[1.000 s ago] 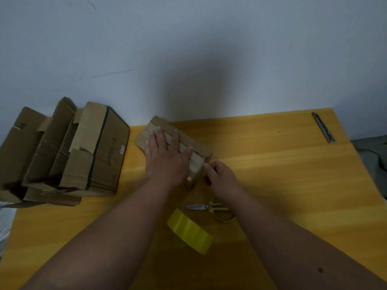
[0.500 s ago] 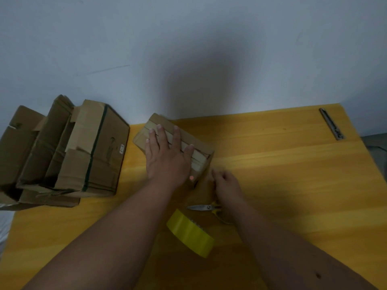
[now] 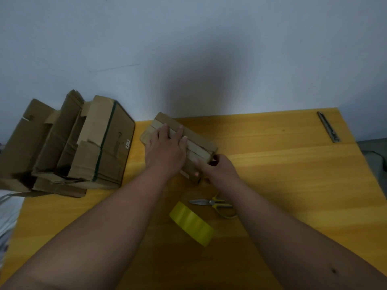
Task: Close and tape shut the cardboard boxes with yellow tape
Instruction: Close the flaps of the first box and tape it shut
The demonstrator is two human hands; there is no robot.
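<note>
The desk carries everything: a heap of flattened and open boxes overhanging its far-left corner, and just right of that heap the small box being worked, lying aslant near the desk's back edge. The left hand lies flat on the box's top, fingers straight and spread over the flaps, pressing them down. The right hand is at the box's near-right end with its fingers curled against that end; whether it pinches a flap or only steadies the box cannot be told. The step in hand looks like closing the flaps, and no yellow tape shows on this box yet. To do it well, the left palm should hold the flaps flush, with the centre seam tight, while the right hand squares the end. The tape lies between the forearms, near the person, and the scissors just beyond it, both within easy reach. A metal tool lies well apart at the far right.
</note>
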